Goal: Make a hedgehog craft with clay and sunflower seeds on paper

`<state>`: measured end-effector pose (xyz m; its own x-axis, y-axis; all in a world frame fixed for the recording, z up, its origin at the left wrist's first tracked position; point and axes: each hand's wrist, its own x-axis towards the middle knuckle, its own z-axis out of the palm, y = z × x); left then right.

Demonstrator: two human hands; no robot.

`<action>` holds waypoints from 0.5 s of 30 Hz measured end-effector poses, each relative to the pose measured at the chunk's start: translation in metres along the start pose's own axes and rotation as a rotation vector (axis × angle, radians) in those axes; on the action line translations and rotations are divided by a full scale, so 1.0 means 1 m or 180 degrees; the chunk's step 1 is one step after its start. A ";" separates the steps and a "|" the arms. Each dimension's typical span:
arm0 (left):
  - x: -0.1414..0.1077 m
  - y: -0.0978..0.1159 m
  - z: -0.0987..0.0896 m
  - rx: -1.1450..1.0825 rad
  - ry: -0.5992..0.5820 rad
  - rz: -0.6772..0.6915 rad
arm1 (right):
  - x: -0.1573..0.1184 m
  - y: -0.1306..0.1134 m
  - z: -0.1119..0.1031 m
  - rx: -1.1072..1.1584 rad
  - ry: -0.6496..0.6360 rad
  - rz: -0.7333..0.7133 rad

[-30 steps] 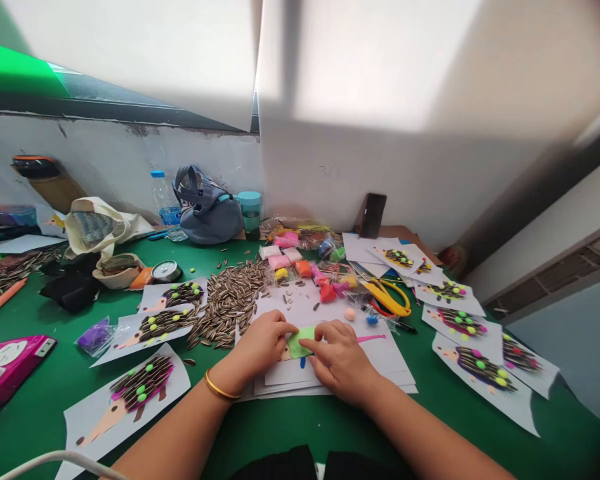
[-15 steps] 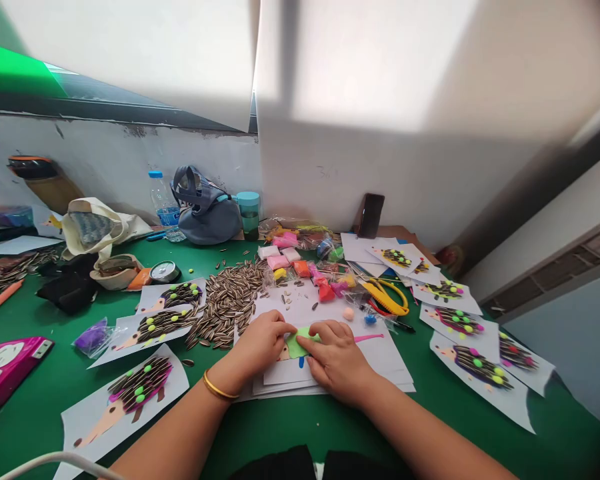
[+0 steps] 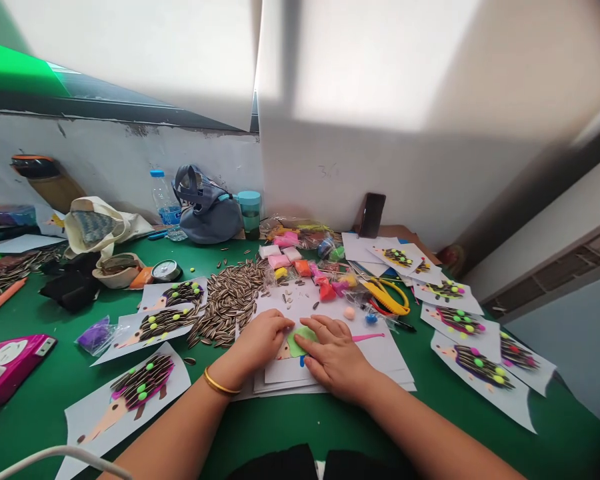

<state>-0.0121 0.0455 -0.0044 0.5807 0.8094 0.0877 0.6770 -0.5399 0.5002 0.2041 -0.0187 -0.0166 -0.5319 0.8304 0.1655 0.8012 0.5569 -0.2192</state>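
A light green clay piece [image 3: 300, 341] lies flattened on the top sheet of a paper stack [image 3: 387, 363] in the middle. My right hand [image 3: 336, 353] rests over its right side, fingers spread and tips touching the clay. At the left edge of the clay is my left hand [image 3: 266, 341], fingers bent, holding nothing that shows. A peach clay snout [image 3: 283, 350] and a small blue clay piece [image 3: 303, 362] show beside the green. A pink clay tool [image 3: 369, 337] lies right of my right hand.
Sunflower seeds [image 3: 230, 300] are heaped left of the paper. Behind are bagged clay [image 3: 303, 268] and yellow scissors [image 3: 387, 297]. Finished hedgehog pictures [image 3: 145, 383] lie on both sides. A bottle [image 3: 166, 207], blue bag [image 3: 210, 217] and phone [image 3: 372, 215] stand at the wall.
My right hand's fingers have stretched out flatter over the green clay and shifted slightly. My left hand stays at the clay's left edge.
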 end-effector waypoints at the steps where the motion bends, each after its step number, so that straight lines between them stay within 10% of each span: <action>1: 0.000 0.000 0.000 -0.0003 0.0007 0.0006 | 0.000 0.000 0.000 -0.0011 -0.0010 0.0007; 15: 0.001 -0.004 0.000 -0.0111 0.0001 -0.0030 | 0.002 0.000 0.000 -0.0061 -0.0095 -0.0044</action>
<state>-0.0141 0.0485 -0.0062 0.5741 0.8145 0.0831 0.6662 -0.5238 0.5309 0.2030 -0.0176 -0.0163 -0.5507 0.8229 0.1397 0.7986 0.5682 -0.1987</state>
